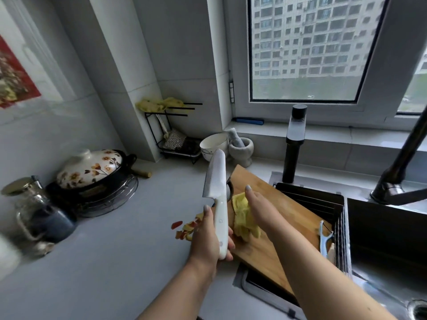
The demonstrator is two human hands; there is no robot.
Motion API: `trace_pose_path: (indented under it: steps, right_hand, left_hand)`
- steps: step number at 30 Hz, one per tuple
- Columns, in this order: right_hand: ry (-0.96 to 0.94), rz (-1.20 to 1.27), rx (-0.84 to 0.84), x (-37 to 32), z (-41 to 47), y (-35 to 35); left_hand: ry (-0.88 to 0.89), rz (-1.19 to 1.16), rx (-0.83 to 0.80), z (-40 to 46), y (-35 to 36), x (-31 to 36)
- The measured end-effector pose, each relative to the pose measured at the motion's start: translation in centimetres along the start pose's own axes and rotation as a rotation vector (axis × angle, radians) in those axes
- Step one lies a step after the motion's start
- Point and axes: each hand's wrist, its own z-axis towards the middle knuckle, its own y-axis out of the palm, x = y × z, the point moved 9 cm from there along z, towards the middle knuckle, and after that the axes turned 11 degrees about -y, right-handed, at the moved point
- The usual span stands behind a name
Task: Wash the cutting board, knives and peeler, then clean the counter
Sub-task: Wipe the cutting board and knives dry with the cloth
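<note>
Left hand [209,236] wrapped round white handle of knife [218,192], fingers curled tight, blade raised upright and tilted slightly left, tip toward far wall. Right hand [258,206] laid over yellow cloth [243,218], fingers fairly straight and pressing down, cloth bunched under palm on cutting board [272,225].

Board set diagonally, near end overhanging sink [381,239] rim, far end on counter [111,245]. Second dark blade partly hidden behind raised knife, at board's far left edge; details unclear. Blue peeler [324,239] at board's right edge, against dish rack in sink. Red and yellow peelings [187,227] on counter just left of board.

Step in hand, by the look: wiping knife with cloth. To do well:
- Keep edge turned away from wiping hand; which side carries the edge not certain from here.
- Fold cloth over spine, draw from handle toward tip, never along edge.
- Lower blade nearer board before wiping; raised and unsupported, likely to wobble.
- Grip low on handle looks secure; wet handle could slip.
- Mind hidden blade close to right fingertips when lifting cloth.
</note>
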Motion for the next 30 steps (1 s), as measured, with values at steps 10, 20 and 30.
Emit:
trace_pose_path:
  steps: [10, 20, 30]
  right_hand:
    - [-0.294, 0.165, 0.071, -9.3, -2.3, 4.7]
    - [-0.363, 0.406, -0.318, -18.2, -6.9, 17.4]
    - [-0.486, 0.539, -0.227, -24.8, -10.4, 27.2]
  left_hand:
    - [0.180, -0.046, 0.031, -0.8, -6.3, 3.6]
    - [0.279, -0.226, 0.131, -3.2, -18.9, 8.5]
    - [0.284, -0.180, 0.297, -4.7, -32.4, 8.3]
